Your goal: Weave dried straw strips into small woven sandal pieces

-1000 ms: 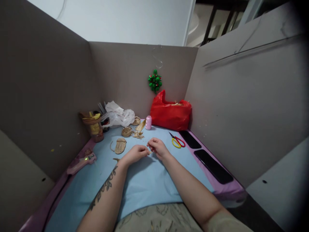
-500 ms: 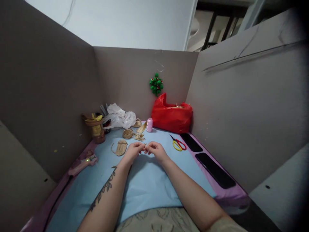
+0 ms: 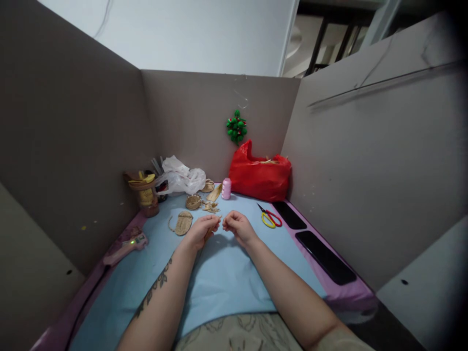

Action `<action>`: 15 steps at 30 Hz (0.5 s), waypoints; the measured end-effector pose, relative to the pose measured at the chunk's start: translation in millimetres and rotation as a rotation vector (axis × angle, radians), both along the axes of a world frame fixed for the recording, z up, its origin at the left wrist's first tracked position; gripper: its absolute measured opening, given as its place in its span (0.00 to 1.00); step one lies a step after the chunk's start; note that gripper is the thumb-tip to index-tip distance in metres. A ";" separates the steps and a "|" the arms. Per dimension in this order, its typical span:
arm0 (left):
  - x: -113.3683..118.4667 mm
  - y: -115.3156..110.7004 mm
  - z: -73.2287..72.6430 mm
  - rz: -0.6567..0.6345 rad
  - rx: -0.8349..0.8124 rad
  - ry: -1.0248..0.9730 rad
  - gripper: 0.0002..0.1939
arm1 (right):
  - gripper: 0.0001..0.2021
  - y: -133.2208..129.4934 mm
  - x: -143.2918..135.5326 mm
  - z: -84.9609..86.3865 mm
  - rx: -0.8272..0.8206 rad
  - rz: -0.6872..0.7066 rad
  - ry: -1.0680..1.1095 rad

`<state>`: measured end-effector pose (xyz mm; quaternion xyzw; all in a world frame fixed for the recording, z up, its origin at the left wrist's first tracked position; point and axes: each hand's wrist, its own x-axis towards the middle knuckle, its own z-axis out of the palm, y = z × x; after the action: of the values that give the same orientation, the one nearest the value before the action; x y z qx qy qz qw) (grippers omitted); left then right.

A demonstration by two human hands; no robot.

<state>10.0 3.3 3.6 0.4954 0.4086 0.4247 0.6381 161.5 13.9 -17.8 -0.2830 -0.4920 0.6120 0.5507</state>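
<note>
My left hand [image 3: 201, 232] is closed in a pinch on a thin tan straw strip [image 3: 210, 234]. A tip of it pokes out at the fingertips, and more hangs below the palm. My right hand [image 3: 237, 227] is a short gap to the right, fingers curled and pressed together; whatever they hold is too small to make out. Left of my left hand lies a flat woven straw piece [image 3: 183, 223] with a loose curved strand. Beyond it are a small round woven basket [image 3: 193, 202] and scattered straw scraps [image 3: 211, 206].
Yellow-and-red scissors [image 3: 269, 217] and two black phones [image 3: 325, 257] lie on the right. A pink thread spool [image 3: 226, 189] stands before a red bag [image 3: 260, 175]. At left are a glue gun [image 3: 126, 248], a jar [image 3: 147, 197] and a white plastic bag [image 3: 183, 179].
My hands, whose fingertips met before, are now slightly apart. My right hand has risen a little and curled tighter; my left has turned, showing more of the straw strip.
</note>
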 end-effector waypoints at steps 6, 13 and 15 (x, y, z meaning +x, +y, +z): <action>0.5 -3.5 6.0 -0.013 -0.008 -0.022 0.13 | 0.13 2.0 2.5 -1.4 0.012 0.010 0.009; 3.4 -6.8 2.9 -0.181 0.147 0.181 0.08 | 0.12 9.0 9.7 -5.9 -0.099 0.035 0.048; 5.1 -8.6 1.8 -0.231 0.186 0.276 0.08 | 0.12 9.5 11.2 -5.8 -0.108 0.037 0.022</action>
<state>15.1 -5.4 5.5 0.6494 0.3916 0.3125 0.5721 172.7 23.5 -23.6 -0.2964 -0.4574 0.6506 0.5287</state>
